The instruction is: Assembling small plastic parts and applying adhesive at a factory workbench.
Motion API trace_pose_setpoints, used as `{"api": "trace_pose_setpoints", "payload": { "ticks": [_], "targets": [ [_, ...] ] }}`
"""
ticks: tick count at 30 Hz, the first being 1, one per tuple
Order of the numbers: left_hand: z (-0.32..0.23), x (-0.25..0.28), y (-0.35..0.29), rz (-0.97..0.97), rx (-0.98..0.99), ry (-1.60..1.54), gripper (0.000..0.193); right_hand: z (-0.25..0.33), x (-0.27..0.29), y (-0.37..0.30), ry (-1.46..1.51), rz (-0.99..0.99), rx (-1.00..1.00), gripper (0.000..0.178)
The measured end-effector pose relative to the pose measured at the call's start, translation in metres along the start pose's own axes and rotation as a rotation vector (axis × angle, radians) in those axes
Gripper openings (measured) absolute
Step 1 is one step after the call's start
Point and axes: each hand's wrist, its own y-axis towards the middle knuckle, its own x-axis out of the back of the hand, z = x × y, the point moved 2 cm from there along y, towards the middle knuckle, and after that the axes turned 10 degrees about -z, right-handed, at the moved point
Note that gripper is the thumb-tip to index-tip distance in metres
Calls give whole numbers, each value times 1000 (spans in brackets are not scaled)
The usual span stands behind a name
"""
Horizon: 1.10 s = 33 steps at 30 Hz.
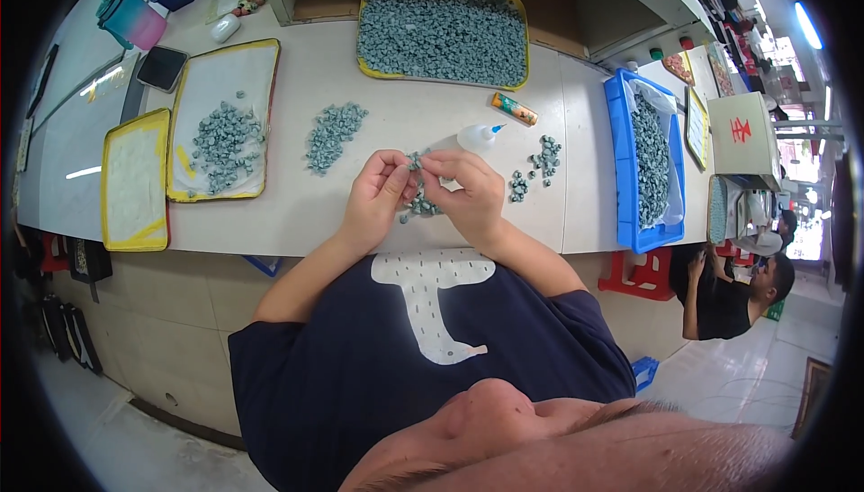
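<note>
Left hand (376, 197) and right hand (470, 193) meet over the near edge of the worktop (297, 222). Fingers of both hands pinch a small grey-green part (415, 162) between them, held just above the surface. A few loose parts (420, 207) of the same kind lie directly under the hands. A small squeeze bottle with blue tip (477, 137) lies just beyond the right hand. Loose pile of parts (333, 135) sits beyond the left hand. Yellow-rimmed tray (225, 60) further left; blue bin (625, 168) well to the right, both holding parts.
</note>
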Motion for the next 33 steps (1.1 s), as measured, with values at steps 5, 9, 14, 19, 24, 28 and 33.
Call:
{"api": "trace_pose_setpoints", "payload": {
  "ticks": [5,9,14,19,24,28,33],
  "targets": [
    [1,-1,-1,-17,-22,12,13,-2,-3,-4,-2,-64,40,18],
    [-3,-4,-3,-38,-120,150,14,-2,-4,-5,-13,-82,56,17],
    [-2,0,-5,-41,-296,279,15,-3,-4,-6,17,-67,93,18],
    [-5,0,-7,-12,-365,274,14,-1,-4,-8,46,-96,135,21],
    [-5,1,-9,1,-342,241,14,0,-2,-3,87,-90,255,25],
    [-5,-1,-9,1,-358,224,14,0,0,-2,88,-87,350,25],
    [-4,0,-11,16,-393,229,12,8,6,1,31,-65,429,25]
  ]
}}
